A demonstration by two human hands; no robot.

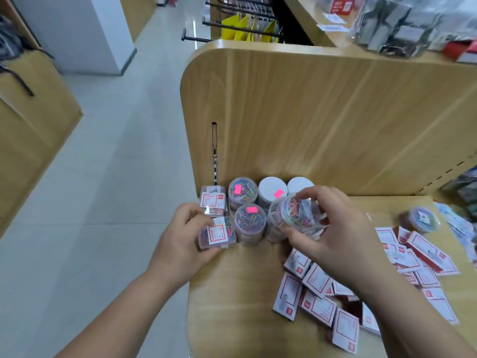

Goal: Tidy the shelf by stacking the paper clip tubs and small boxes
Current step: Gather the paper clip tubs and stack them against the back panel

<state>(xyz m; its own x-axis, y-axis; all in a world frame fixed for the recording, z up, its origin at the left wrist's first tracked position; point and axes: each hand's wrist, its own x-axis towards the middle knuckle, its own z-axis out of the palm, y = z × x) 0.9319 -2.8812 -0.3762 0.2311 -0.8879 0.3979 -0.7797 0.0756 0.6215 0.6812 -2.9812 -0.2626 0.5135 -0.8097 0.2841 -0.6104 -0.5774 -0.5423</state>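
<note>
Nearest the body, on the right front of the shelf [232, 301], a loose heap of red-and-white small boxes [316, 280] lies at all angles, some of them under the right forearm. Bare wood runs up the middle between the two arms, so there is room there for moving. Further in, the left hand [180, 239] grips a clear flat box of clips [216, 235] at the shelf's left edge, thumb on top and fingers curled under it; beyond that edge is only the drop to the floor. Level with it, the right hand [343, 236] holds a round held tub [296, 214] by its sides, thumb below and fingers curled over the top. This tub is tilted, its lid turned up and leftward, and it hangs over a partly hidden lower tub [272, 226]. Whether the two touch I cannot tell. The coming move seems to turn on bringing the held tub's axis upright and lowering it squarely onto that one. Just left stands a pink-stickered tub [250, 219], close enough to be knocked. Behind come another clear box [213, 200], a second coloured tub [242, 189] and two white-lidded tubs [272, 189], against the back panel [309, 112]. Well apart, far right, sits a lone tub [420, 219]
</note>
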